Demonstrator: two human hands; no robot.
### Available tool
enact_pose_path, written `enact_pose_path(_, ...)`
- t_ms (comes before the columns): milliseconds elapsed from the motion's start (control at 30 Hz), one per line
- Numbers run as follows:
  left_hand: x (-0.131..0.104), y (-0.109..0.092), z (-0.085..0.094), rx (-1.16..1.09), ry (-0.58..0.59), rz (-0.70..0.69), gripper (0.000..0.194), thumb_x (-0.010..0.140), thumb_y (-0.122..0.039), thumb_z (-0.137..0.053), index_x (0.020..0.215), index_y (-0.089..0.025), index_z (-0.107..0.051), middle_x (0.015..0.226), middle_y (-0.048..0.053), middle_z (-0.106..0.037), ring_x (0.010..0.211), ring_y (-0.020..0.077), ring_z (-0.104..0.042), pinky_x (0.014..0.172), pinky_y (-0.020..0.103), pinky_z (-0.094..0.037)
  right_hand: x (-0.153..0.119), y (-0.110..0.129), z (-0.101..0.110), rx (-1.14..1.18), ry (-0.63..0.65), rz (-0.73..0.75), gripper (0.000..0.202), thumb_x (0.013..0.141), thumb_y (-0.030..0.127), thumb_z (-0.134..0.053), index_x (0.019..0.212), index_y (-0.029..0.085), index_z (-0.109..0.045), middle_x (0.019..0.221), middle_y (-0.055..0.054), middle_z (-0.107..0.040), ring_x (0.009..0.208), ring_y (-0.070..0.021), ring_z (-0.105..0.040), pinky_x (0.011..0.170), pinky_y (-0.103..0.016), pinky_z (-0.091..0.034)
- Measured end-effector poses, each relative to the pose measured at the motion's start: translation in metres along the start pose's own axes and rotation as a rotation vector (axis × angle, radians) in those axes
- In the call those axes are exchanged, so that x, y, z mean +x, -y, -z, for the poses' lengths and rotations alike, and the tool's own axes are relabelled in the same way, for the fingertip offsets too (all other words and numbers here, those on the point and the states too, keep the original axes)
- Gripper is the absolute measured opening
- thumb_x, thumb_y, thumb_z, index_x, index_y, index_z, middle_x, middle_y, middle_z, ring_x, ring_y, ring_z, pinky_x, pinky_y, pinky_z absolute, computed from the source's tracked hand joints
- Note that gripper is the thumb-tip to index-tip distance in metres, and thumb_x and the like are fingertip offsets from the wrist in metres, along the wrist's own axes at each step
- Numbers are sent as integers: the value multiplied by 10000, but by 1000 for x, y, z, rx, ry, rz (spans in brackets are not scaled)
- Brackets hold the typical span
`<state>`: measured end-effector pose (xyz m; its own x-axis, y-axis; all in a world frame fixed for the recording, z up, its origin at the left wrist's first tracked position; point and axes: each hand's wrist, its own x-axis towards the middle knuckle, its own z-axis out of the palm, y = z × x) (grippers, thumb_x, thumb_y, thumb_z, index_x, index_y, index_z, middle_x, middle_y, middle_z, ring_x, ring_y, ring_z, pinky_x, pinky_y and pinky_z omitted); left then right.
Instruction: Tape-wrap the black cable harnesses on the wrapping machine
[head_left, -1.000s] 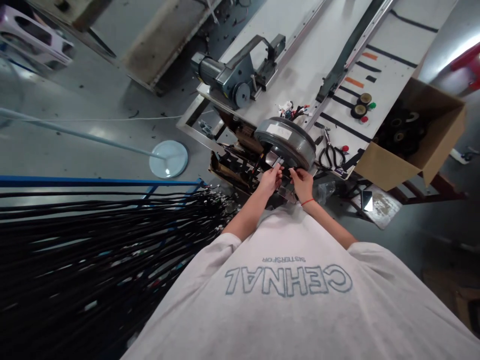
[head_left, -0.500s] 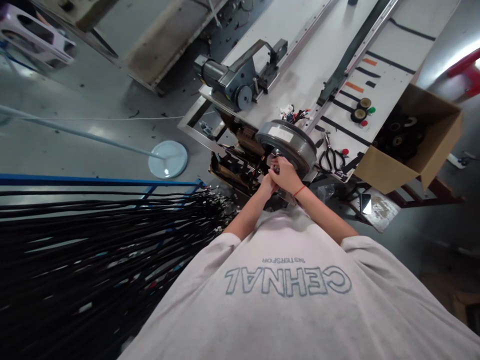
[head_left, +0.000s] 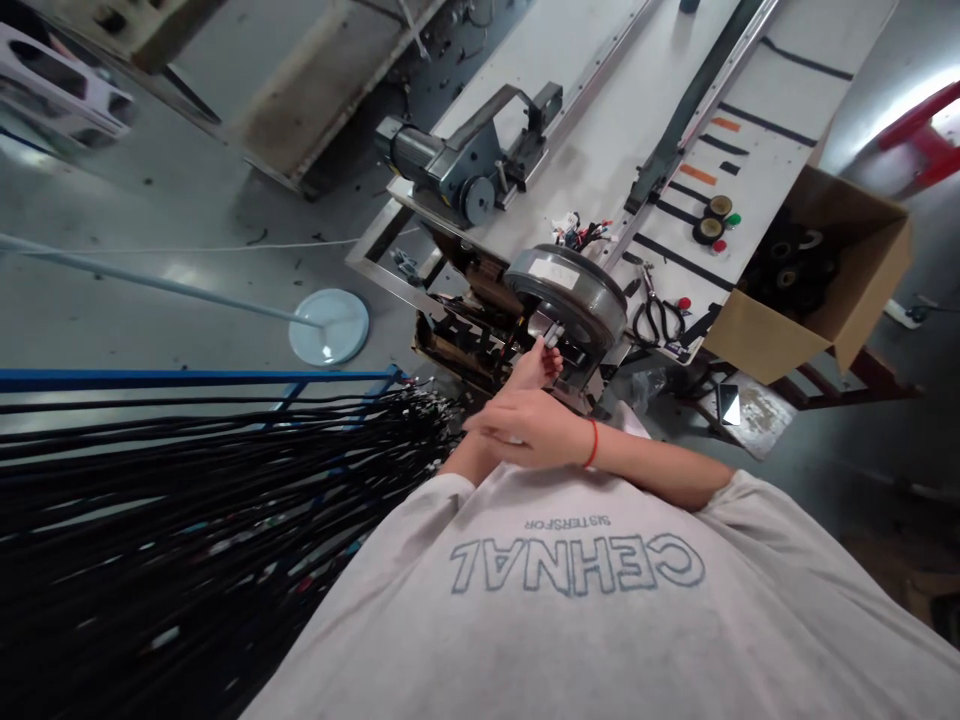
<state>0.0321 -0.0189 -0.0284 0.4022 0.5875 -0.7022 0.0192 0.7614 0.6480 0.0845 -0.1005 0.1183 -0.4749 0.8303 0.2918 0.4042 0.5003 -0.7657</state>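
In the head view, since half a second ago your right hand [head_left: 525, 430] has been moving away from the fingertips of your left hand [head_left: 538, 365] and is now lying nearer your body, crossing above your left forearm. Your left hand is staying out by the round grey drum [head_left: 566, 298], at its near side. Its thumb and fingers are closing narrowly on a small pale connector [head_left: 553, 335], which is sitting just in front of the drum's near opening. Your right hand is reaching leftward with its fingers stretched out and slightly blurred; you cannot tell from here whether it is holding anything or touching the forearm. A red band [head_left: 592, 443] is circling your right wrist.

The drum is resting at the near end of the white bench [head_left: 600, 130], with a white label [head_left: 554, 272] showing on its upper side. A bunch of coloured wires [head_left: 581, 233] is lying just beyond it. To its right, black-handled pliers [head_left: 660, 318] are lying on the bench, and farther right an open carton [head_left: 780, 335] is holding dark round parts. On the near left, many black cables [head_left: 225, 500] are hanging along a blue rack [head_left: 195, 379].
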Motion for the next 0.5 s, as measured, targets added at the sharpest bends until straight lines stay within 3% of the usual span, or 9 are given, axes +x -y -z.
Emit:
enact_pose_path(100, -1, 1, -4, -28, -71, -20, 410, 905, -514, -621, 725, -146, -594, 610, -4, -580, 561, 72, -554, 559, 183, -425, -39, -23, -10, 26, 26, -165, 215, 959, 226, -497, 1010, 217, -706, 976, -49, -748, 874, -189, -700, 811, -306, -546)
enact_pose_path(200, -3, 4, -7, -13, -116, -86, 309, 828, -386, -745, 713, -141, -596, 619, -17, -595, 563, 59, -547, 581, 180, -415, -60, -51, -10, 22, -47, -316, 225, 949, 195, -495, 1029, 189, -705, 982, -67, -744, 889, -183, -694, 842, -311, -541)
enact_pose_path(300, -2, 5, -6, -20, -134, -135, 318, 706, -309, -844, 696, -152, -568, 590, -49, -570, 554, 64, -538, 592, 189, -416, -59, -79, -8, -122, -205, -404, 359, 919, 132, -445, 1211, 146, -655, 1243, -137, -672, 1159, -223, -615, 1005, -385, -491)
enact_pose_path(367, -4, 1, -2, -6, -100, -122, 326, 680, -297, -853, 709, -156, -561, 597, -47, -573, 585, 89, -565, 625, 208, -441, -53, -96, -12, -267, -235, -461, 505, 864, 93, -452, 1354, 97, -573, 1451, -169, -529, 1375, -271, -451, 1120, -450, -394)
enact_pose_path(433, -9, -9, 7, 158, -39, -120, 271, 716, -279, -816, 721, -154, -575, 635, -17, -605, 645, 127, -598, 690, 250, -475, -48, -108, -17, -389, -173, -516, 611, 829, 78, -463, 1438, 74, -500, 1556, -160, -406, 1485, -302, -284, 1171, -488, -311)
enact_pose_path(500, -19, -24, 16, 488, -31, -232, 172, 778, -242, -743, 744, -160, -596, 705, 25, -643, 725, 171, -615, 788, 307, -492, -49, -113, -22, -472, -98, -556, 659, 829, 76, -459, 1488, 86, -450, 1591, -136, -353, 1513, -307, -214, 1180, -499, -282)
